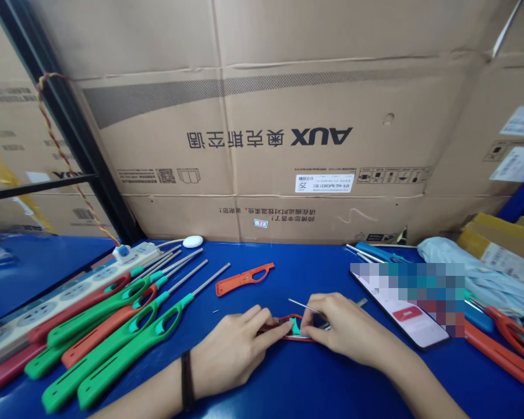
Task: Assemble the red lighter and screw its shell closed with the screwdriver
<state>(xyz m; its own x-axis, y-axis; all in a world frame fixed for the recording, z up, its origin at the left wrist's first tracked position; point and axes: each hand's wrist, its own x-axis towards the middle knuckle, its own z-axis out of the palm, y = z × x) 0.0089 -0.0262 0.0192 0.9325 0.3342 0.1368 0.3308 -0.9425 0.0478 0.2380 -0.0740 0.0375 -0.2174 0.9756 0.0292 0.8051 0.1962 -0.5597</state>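
A red lighter casing (pixel 304 338) with a green trigger (pixel 294 326) lies on the blue table in front of me, partly covered by my fingers. My left hand (pixel 240 340) is closed on the casing's left part, its index finger reaching the trigger. At the casing's right part my right hand (pixel 338 326) pinches with thumb and index finger; what sits between those fingertips is hidden. A thin metal tool (pixel 300 304) is held in that same hand, its pointed end sticking out to the left. Beyond the hands rests a separate orange casing half (pixel 240 282) with a loop-shaped opening.
Several long-nosed lighters (pixel 131 349) in green, red and orange lie at left beside a white power strip (pixel 100 276). A phone (pixel 402 311) is at right, near more lighters (pixel 502 349) and a pale blue plastic bag (pixel 467 273). A large cardboard box (pixel 253 87) walls the back.
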